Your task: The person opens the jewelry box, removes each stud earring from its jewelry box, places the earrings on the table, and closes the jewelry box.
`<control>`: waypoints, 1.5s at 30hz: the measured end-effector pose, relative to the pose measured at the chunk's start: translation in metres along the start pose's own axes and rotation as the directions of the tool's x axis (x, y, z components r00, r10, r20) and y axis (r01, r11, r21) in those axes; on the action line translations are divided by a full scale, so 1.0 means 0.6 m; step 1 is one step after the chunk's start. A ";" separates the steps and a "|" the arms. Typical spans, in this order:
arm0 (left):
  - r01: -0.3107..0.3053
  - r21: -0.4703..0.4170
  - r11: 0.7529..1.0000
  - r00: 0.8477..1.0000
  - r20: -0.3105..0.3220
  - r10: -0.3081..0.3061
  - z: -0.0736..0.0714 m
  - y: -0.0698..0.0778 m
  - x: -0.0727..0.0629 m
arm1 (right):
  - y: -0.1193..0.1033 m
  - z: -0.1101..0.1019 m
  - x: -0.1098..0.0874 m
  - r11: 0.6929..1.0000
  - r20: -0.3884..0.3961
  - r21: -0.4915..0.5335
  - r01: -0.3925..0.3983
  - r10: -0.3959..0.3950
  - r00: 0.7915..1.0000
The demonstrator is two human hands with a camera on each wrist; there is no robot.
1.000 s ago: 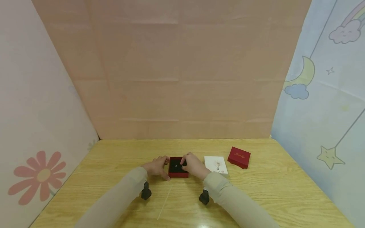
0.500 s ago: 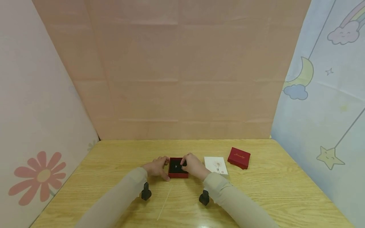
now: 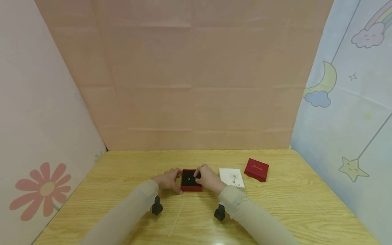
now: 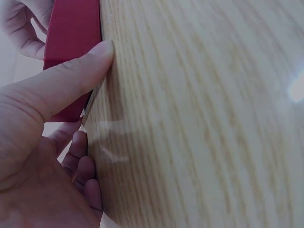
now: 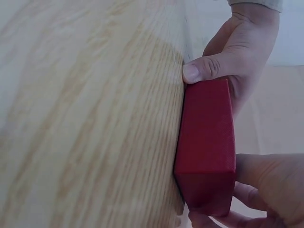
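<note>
An open red jewelry box [image 3: 191, 188] with a black insert lies on the table between both hands. A small silver star-shaped earring [image 3: 189, 179] sits on the insert. My left hand [image 3: 169, 178] holds the box at its left side, the thumb [image 4: 78, 76] along the front wall near the corner and the other fingers behind. My right hand [image 3: 209, 178] reaches over the box's right side, thumb and forefinger bent close together at the insert. I cannot tell what is between those fingertips. In the right wrist view, the box's red outer wall [image 5: 206, 128] hides the insert.
Just right of the right hand lies a white card or flat box [image 3: 231, 177] with a flower print. Farther right is a red lid [image 3: 257, 169] with gold lettering. A peach backdrop [image 3: 193, 85] rises behind the wood-grain table [image 3: 294, 200], with patterned panels at both sides.
</note>
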State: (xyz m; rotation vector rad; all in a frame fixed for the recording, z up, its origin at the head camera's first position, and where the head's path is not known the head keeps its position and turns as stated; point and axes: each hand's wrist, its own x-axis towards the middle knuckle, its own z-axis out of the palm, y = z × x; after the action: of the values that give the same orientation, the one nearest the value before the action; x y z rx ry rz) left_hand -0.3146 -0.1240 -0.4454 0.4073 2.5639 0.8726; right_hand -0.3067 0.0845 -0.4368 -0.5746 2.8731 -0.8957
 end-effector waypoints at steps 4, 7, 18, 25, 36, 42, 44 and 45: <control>-0.007 -0.002 1.000 1.000 0.001 0.007 0.002 -0.004 0.004 | 0.004 -0.007 -0.002 1.000 -0.005 0.010 -0.007 0.007 1.000; -0.008 0.000 1.000 1.000 -0.003 0.008 0.001 0.000 0.001 | 0.002 -0.020 -0.005 0.999 -0.012 0.045 -0.017 0.018 1.000; 0.000 0.005 1.000 1.000 -0.004 0.000 -0.003 0.009 -0.009 | -0.007 -0.076 -0.028 0.976 -0.033 0.219 -0.004 0.012 0.999; -0.013 0.008 1.000 1.000 0.000 0.013 -0.004 0.010 -0.011 | -0.007 -0.099 -0.049 0.954 -0.025 0.300 0.011 -0.004 1.000; -0.017 0.020 1.000 1.000 0.004 0.017 -0.003 0.010 -0.011 | 0.001 -0.090 -0.092 0.945 0.031 0.313 0.089 -0.104 0.994; -0.025 0.010 1.000 1.000 0.006 0.025 -0.004 0.011 -0.016 | 0.003 -0.076 -0.114 0.951 0.099 0.296 0.089 -0.124 0.987; -0.023 0.008 1.000 1.000 0.005 0.023 -0.005 0.012 -0.018 | 0.006 -0.071 -0.120 0.953 0.118 0.284 0.104 -0.142 0.983; -0.021 0.009 1.000 1.000 0.005 0.021 -0.005 0.013 -0.018 | 0.007 -0.068 -0.122 0.954 0.127 0.278 0.112 -0.152 0.980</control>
State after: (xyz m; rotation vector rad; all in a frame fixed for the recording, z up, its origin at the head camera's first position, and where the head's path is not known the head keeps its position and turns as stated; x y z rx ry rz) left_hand -0.3054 -0.1238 -0.4356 0.4398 2.5640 0.8670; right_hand -0.2476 0.1369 -0.4081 -0.7734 2.5473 -1.1861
